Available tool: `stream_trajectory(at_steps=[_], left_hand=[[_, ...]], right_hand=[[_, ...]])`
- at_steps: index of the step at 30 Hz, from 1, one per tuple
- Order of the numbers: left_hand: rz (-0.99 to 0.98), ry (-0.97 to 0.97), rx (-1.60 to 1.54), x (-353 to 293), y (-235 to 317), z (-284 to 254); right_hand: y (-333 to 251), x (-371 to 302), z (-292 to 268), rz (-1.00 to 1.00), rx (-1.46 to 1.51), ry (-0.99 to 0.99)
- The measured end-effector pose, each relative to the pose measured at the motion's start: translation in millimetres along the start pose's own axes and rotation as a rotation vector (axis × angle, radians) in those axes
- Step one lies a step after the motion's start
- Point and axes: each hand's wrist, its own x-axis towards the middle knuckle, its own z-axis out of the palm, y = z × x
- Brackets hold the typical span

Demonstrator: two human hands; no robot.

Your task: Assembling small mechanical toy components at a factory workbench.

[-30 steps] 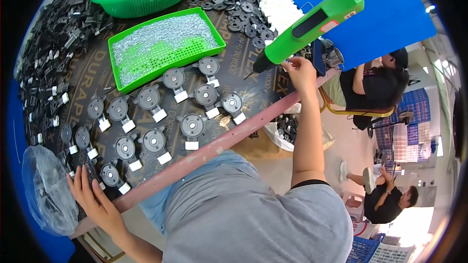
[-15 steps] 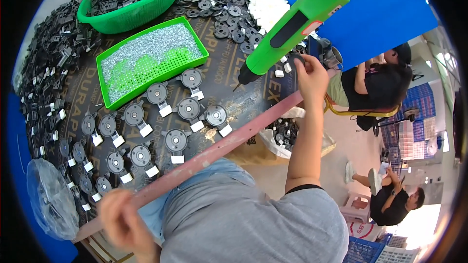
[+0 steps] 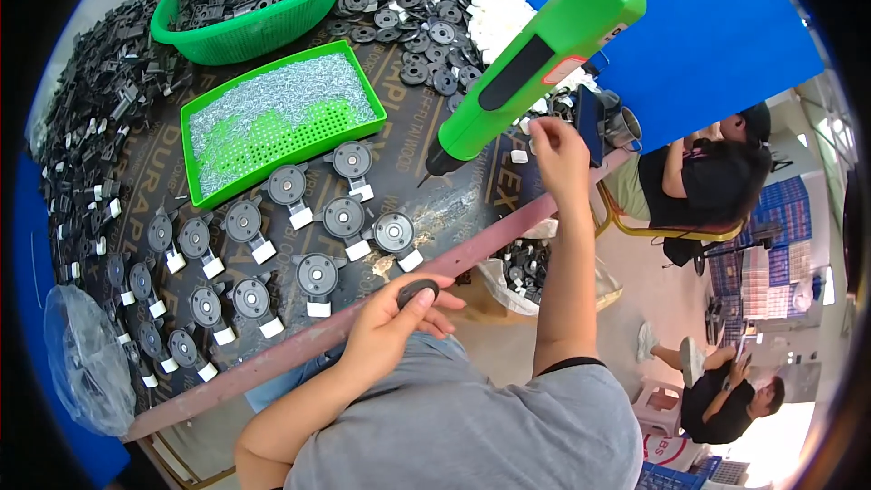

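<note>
My left hand [image 3: 386, 322] is over the table's front edge, thumb and fingers closed on a black round disc [image 3: 417, 292]. Further right, my right hand [image 3: 561, 159] reaches over the table beside the small white pieces [image 3: 519, 156]. Its thumb and fingertips are pinched together; what they hold, if anything, I cannot make out. Between the hands and the far pile hangs a green electric screwdriver [image 3: 517, 82], its bit pointing down at the table. Left of it stand rows of assembled black round parts with white tabs [image 3: 345, 217], each showing a metal centre.
A green tray of small screws [image 3: 281, 122] sits behind the rows, with a green basin of black parts [image 3: 259, 14] beyond. Loose black discs [image 3: 431, 36] and white pieces [image 3: 499, 14] lie piled at the back. An open bag [image 3: 508, 286] stands below the table edge [image 3: 299, 345]. People sit at right.
My left hand has come from the lower left to the middle of the table edge, and a black disc now shows in it. The right hand has shifted slightly left and nearer.
</note>
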Motion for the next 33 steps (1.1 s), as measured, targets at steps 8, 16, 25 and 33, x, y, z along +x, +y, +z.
stream_trajectory(at_steps=[8,16,25,33], left_hand=[[-0.009,-0.026,0.055,4,-4,-4],[-0.028,-0.018,0.057,7,1,-2],[-0.046,-0.024,0.070,5,1,-3],[-0.029,-0.024,0.103,7,-1,-2]], right_hand=[[33,6,28,0.003,-0.281,0.051],[49,22,8,-0.171,-0.505,0.154],[42,18,6,-0.214,-0.291,0.044],[70,80,17,-0.224,-0.556,0.301]])
